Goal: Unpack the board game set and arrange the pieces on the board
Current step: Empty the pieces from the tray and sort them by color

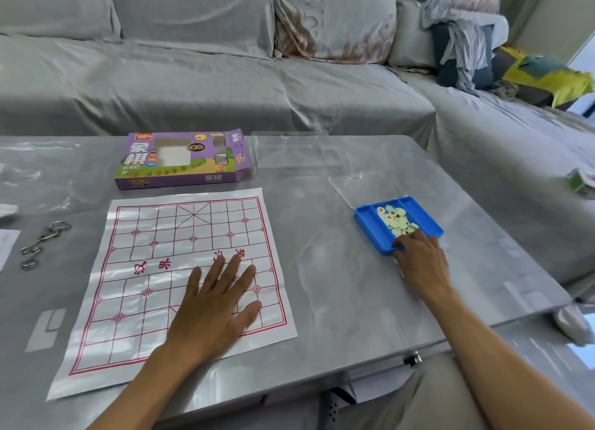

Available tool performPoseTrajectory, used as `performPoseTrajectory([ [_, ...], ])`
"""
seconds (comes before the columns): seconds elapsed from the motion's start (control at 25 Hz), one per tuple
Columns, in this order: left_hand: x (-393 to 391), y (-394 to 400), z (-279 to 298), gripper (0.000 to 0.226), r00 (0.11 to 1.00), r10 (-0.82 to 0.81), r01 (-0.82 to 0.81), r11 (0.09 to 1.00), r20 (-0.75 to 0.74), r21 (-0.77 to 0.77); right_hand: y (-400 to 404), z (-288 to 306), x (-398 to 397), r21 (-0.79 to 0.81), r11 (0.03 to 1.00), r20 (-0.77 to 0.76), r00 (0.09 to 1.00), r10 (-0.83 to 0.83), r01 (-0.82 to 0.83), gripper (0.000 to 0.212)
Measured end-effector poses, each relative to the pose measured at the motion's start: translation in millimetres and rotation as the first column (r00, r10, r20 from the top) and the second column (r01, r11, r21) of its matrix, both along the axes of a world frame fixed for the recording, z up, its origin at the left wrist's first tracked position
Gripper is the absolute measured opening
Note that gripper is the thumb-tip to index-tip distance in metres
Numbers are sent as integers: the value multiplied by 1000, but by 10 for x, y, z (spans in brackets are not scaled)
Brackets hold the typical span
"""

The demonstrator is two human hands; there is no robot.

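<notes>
A white paper xiangqi board (154,268) with red grid lines lies flat on the grey table, with no pieces on it. My left hand (215,304) rests flat on its near right part, fingers spread. To the right sits a blue tray (367,226) holding several pale round pieces (396,218) in its middle compartment. My right hand (421,262) reaches to the tray's near edge, fingers curled over the rim by the pieces; what the fingertips hold is hidden. The purple game box (183,159) lies beyond the board.
A clear plastic lid (357,188) lies just behind the tray, and another clear cover (289,149) sits right of the box. Metal ring puzzles (42,242) lie at the left. A covered sofa (225,75) runs behind the table.
</notes>
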State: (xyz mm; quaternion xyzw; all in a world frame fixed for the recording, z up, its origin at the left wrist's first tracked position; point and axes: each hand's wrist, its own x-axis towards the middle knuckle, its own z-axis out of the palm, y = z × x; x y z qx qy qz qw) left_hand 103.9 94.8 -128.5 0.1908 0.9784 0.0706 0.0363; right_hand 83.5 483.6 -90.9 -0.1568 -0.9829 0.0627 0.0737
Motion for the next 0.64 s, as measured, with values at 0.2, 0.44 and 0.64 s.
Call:
performPoseTrajectory([
  [0.2,14,32,18,86,1000,12,-12,999,-3,-42,5,106,-78,-62,997,-55,997,-50,46,60],
  [0.44,-6,-6,-56,78,1000,14,-14,1000,-23,-3,166,57,-623,-61,988,52,989,-142,145,34],
  [0.64,-5,11,-60,76,1000,13,-13,1000,-22,3,298,-60,-743,-180,972,-26,987,-159,152,29],
])
